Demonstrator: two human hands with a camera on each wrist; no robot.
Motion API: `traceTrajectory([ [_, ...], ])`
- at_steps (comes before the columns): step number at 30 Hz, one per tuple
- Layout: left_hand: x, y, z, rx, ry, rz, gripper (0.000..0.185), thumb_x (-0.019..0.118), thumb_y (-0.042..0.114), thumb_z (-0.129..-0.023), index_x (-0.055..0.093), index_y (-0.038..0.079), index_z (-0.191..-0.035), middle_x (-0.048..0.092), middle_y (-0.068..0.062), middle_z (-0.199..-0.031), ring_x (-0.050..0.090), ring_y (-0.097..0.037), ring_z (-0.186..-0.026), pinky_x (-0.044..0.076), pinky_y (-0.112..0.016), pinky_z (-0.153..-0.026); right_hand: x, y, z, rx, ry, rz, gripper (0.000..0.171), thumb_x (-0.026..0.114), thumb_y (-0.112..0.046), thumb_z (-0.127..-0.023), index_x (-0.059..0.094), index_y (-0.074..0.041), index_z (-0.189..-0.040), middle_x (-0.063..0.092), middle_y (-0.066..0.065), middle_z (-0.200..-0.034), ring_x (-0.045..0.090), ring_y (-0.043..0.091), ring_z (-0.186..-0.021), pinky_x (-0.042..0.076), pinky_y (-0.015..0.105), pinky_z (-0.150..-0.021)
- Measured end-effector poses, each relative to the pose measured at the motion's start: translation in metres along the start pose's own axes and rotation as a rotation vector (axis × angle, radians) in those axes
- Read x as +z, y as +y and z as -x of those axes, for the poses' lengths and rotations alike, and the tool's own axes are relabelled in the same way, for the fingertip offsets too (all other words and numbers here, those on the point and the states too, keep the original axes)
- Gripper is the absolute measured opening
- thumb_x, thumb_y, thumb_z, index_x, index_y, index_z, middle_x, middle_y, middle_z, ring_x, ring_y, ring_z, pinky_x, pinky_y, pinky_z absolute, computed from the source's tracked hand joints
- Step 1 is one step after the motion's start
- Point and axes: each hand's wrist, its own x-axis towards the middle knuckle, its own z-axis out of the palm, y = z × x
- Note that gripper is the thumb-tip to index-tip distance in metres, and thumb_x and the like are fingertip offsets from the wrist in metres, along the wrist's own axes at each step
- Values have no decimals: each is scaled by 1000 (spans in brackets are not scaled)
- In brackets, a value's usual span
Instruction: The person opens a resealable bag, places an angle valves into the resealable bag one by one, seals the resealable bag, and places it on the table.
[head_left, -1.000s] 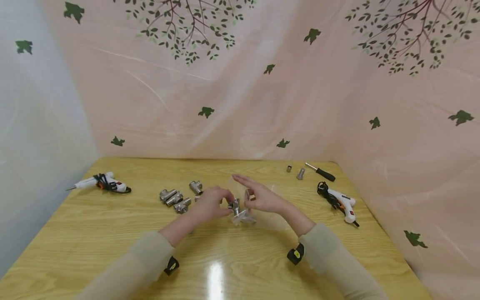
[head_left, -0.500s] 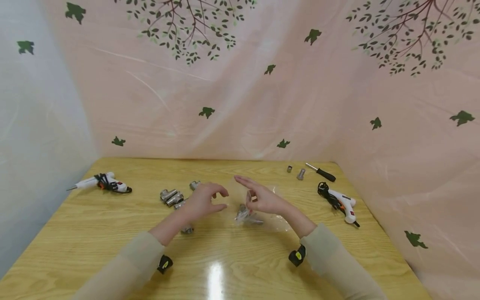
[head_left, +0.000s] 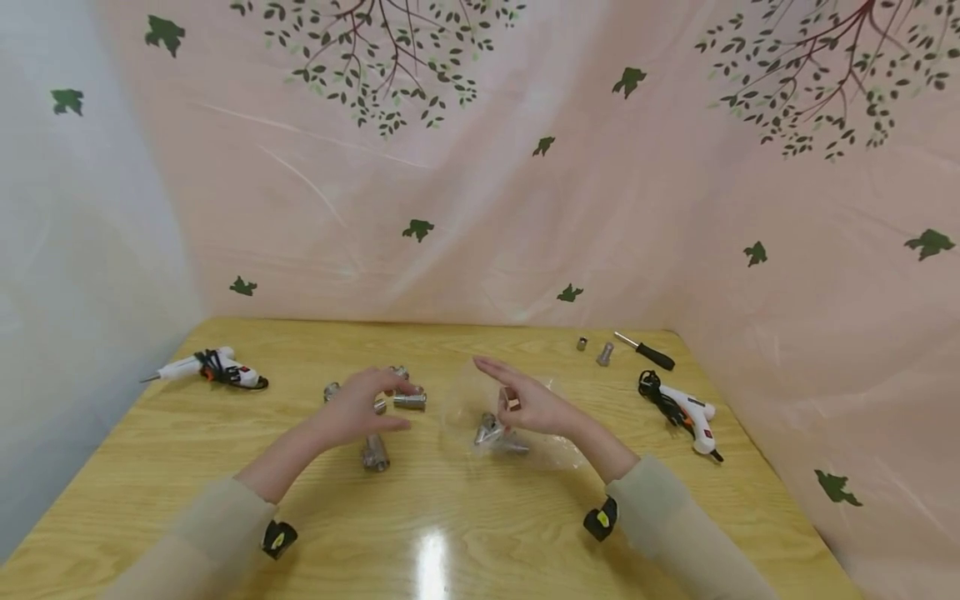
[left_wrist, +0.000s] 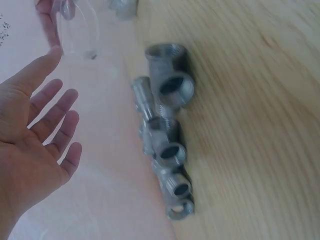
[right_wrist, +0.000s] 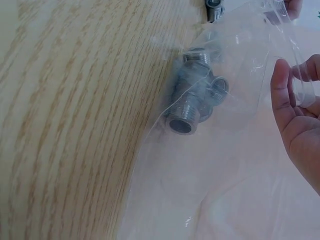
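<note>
My left hand (head_left: pixel 352 414) hovers over several loose silver threaded tee fittings (left_wrist: pixel 172 75), thumb and fingers spread apart with nothing between them. In the head view one fitting (head_left: pixel 376 455) lies below that hand, and another fitting (head_left: pixel 410 402) lies just past the fingertips; the hand covers part of the group. My right hand (head_left: pixel 536 407) pinches the rim of a clear plastic bag (right_wrist: pixel 170 185) between thumb and fingers, holding its mouth up. Metal fittings (right_wrist: pixel 192 95) rest inside the bag on the table, blurred by the plastic; their count is unclear.
On the left of the wooden table (head_left: pixel 450 517) lies a white glue gun (head_left: pixel 206 368) with its cord wrapped. A second glue gun (head_left: pixel 686 412) is at the right. Near the back right are a screwdriver (head_left: pixel 647 352), a bolt (head_left: pixel 605 354) and a small metal piece (head_left: pixel 582 342).
A fitting that my left hand held at the bag's mouth is now inside the bag. The emptied left hand has moved left over the loose fittings. My right hand still pinches the bag.
</note>
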Motion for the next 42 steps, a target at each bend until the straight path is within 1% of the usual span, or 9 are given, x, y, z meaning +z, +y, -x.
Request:
traceTrajectory([
  [4,-3,-12,11,2,-38,13,41,76,29,-80,64,13,-116,64,-2,-114,56,-28,-101,41,-51,-90,1,3,1,-7,-4,2,80,53,10,-86,16,-16,-152,9,4,-159,53,16,-65,55,44,-61],
  [10,-1,-34,25,26,-93,-30,47,80,26,-75,65,11,-116,63,-5,-117,53,-32,-111,33,-61,-96,3,-2,5,10,-6,27,80,53,10,-87,15,-17,-152,8,3,-159,53,16,-67,55,44,-61],
  [14,3,-50,33,68,-167,5,49,80,28,-73,65,10,-116,63,-6,-120,53,-32,-114,33,-58,-101,5,-3,5,21,-4,39,80,54,8,-88,16,-20,-152,9,1,-158,54,15,-65,54,45,-61],
  [18,9,-61,41,125,-222,3,49,77,29,-74,65,10,-117,62,-8,-123,54,-32,-115,38,-54,-99,5,1,5,14,-9,33,79,54,7,-88,16,-21,-152,9,1,-158,53,16,-64,53,47,-60],
  [24,14,-67,43,209,-190,-23,43,75,25,-77,66,9,-116,65,-7,-118,57,-31,-110,42,-51,-95,4,2,4,9,-17,33,78,54,5,-89,18,-26,-151,10,-4,-158,54,14,-65,54,41,-59],
  [31,17,-68,45,169,-211,35,36,75,15,-77,66,12,-112,65,1,-110,60,-18,-102,49,-38,-89,3,4,2,-16,-28,67,76,52,3,-89,18,-23,-152,11,6,-158,54,13,-65,54,33,-57],
  [33,18,-68,46,179,-208,47,35,76,15,-76,67,12,-110,66,2,-107,60,-15,-99,50,-35,-87,3,5,2,-24,-30,69,75,52,4,-89,18,-21,-152,11,9,-158,54,13,-65,54,32,-57],
  [37,17,-67,47,170,-199,60,35,77,17,-74,67,12,-106,66,3,-104,59,-12,-94,51,-33,-84,3,6,1,-26,-30,70,76,52,4,-89,18,-22,-152,11,7,-158,54,13,-65,53,30,-57],
  [42,17,-66,50,99,-213,89,32,78,19,-74,67,15,-104,65,6,-103,58,-10,-92,50,-30,-81,4,5,1,-20,-29,58,76,53,4,-89,18,-23,-151,12,0,-158,55,14,-66,54,32,-58],
])
